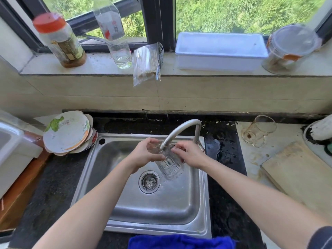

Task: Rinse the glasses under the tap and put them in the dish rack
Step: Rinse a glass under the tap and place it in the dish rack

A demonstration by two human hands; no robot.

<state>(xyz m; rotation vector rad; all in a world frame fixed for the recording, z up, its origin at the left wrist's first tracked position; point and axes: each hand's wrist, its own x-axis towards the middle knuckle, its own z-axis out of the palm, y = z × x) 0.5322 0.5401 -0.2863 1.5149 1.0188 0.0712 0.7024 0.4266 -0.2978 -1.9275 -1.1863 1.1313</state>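
While the left hand (146,154) and the right hand (190,155) grip it, one glass (171,168) is under the tap (177,130).
Left fingers are curled round the upper part of the ribbed glass, and the right fingers pinch its rim from the other side. It is tilted, mouth just below the spout, over the sink (100,164) near the drain. A second glass (258,131) stands on the surface beyond the sink's far right corner; stacked plates (66,134) lie at its far left corner.
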